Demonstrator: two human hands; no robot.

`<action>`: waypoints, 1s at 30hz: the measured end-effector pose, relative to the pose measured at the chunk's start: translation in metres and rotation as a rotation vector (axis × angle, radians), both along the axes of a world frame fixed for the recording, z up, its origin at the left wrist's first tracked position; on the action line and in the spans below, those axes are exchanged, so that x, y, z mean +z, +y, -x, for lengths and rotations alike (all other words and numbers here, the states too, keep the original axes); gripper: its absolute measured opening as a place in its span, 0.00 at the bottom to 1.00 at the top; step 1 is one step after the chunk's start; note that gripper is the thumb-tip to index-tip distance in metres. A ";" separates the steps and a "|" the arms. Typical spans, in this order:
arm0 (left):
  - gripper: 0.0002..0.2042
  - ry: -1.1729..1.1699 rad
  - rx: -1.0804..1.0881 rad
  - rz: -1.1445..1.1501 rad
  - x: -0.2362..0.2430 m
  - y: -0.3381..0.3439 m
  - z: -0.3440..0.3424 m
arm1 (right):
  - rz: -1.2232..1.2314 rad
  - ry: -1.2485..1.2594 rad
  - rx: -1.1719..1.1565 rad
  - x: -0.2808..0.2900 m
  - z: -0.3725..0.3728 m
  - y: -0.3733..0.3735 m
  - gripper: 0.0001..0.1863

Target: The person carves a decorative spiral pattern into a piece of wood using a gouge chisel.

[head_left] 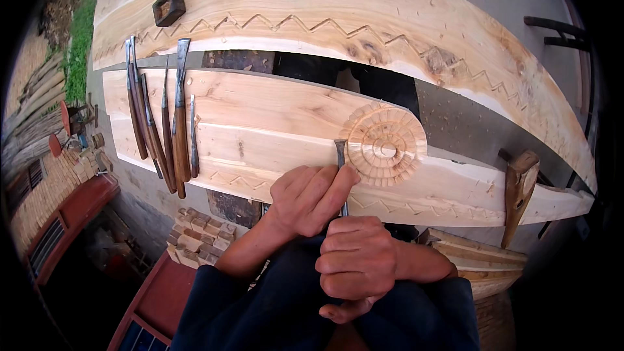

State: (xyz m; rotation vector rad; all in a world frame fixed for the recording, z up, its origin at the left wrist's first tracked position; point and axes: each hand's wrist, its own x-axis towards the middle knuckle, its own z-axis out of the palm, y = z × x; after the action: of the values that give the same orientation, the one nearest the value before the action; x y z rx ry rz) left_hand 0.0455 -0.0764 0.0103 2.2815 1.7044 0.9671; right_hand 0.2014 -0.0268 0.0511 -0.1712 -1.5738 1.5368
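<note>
Right now both hands are closed on one carving chisel: the left hand wraps the shank low down, fingertips close to the blade, while the right hand is clenched around the handle behind it. The blade tip rests against the left rim of a carved round rosette, cut into the nearer pale plank, toward that plank's right half and close to its near edge. Judging by the rings of small notched petals already cut, the step in hand looks like trimming the outer ring. The next cut would seem to call for a steady push from the rear hand, with the front hand guiding and braking so the edge does not overrun the rim.

At the plank's left end lies a row of spare chisels, side by side. A wooden mallet rests at its right end. The farther plank carries a zigzag groove and a dark block.
</note>
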 end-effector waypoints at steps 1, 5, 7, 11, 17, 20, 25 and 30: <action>0.14 0.010 0.001 -0.003 0.000 0.000 0.000 | 0.000 0.000 -0.001 0.000 0.000 -0.001 0.23; 0.14 0.007 -0.003 -0.007 -0.001 0.000 -0.001 | -0.001 -0.006 -0.002 -0.001 -0.001 -0.001 0.22; 0.14 0.020 -0.003 -0.007 0.000 0.000 -0.001 | 0.000 -0.005 0.004 -0.001 -0.003 0.000 0.22; 0.14 0.016 -0.003 0.002 0.000 -0.001 -0.001 | -0.040 -0.025 0.023 -0.002 -0.003 -0.001 0.20; 0.14 0.009 0.000 0.007 0.000 -0.001 -0.002 | -0.003 0.005 -0.016 -0.001 -0.001 -0.003 0.21; 0.14 0.012 -0.010 0.020 0.000 -0.002 -0.001 | -0.009 0.006 -0.019 -0.002 -0.001 -0.003 0.21; 0.19 0.015 0.019 0.067 0.003 -0.007 -0.003 | -0.085 -0.055 0.037 -0.004 -0.008 -0.001 0.19; 0.15 0.038 0.012 -0.009 -0.001 -0.001 -0.002 | -0.076 -0.029 0.036 -0.007 -0.004 -0.004 0.16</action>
State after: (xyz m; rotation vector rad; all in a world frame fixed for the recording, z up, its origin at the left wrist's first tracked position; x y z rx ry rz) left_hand 0.0476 -0.0777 0.0093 2.3124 1.7338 0.9424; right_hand 0.2055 -0.0304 0.0446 -0.1242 -1.6637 1.5050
